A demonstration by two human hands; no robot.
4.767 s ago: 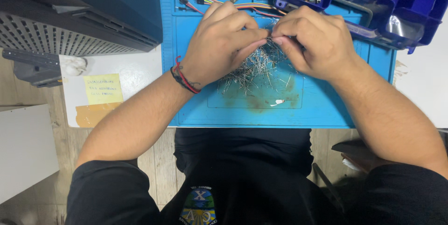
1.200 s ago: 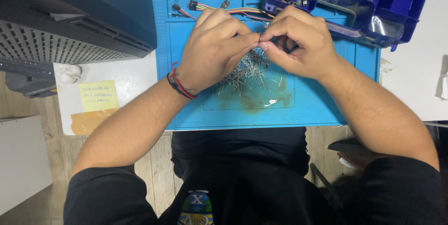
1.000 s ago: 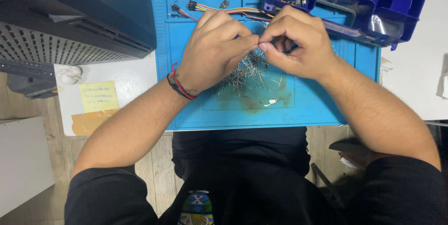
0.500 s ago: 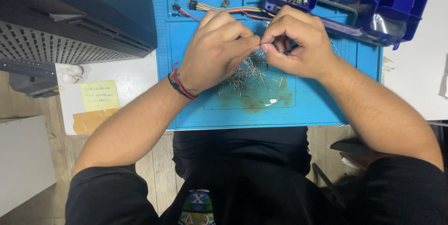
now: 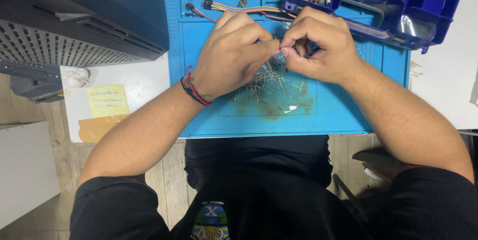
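Both hands meet over the middle of a blue work mat (image 5: 343,115) that lies on a white table (image 5: 144,78). The left hand (image 5: 234,53) and the right hand (image 5: 321,46) are curled knuckles-up, and their thumb and forefinger tips come together at one spot, pinched shut on something thin and small; it is too small to say just what it is. Directly beneath the hands, partly hidden by them, lies a loose heap of thin metal pins (image 5: 266,78), spread across the mat's stained centre, with a small white scrap (image 5: 294,107) just beside the heap's near edge. The left wrist wears a red and black cord bracelet (image 5: 194,91). At the far side of the mat, just beyond the knuckles, runs a bundle of coloured jumper wires (image 5: 239,8) with dark connectors. A dark blue compartment box (image 5: 423,6) sits at the mat's far right corner, overlapping it, with small parts and a circuit board in its cells. To the left of the mat, a yellow sticky note (image 5: 107,100) lies on the table, near a dark vented case (image 5: 74,31).
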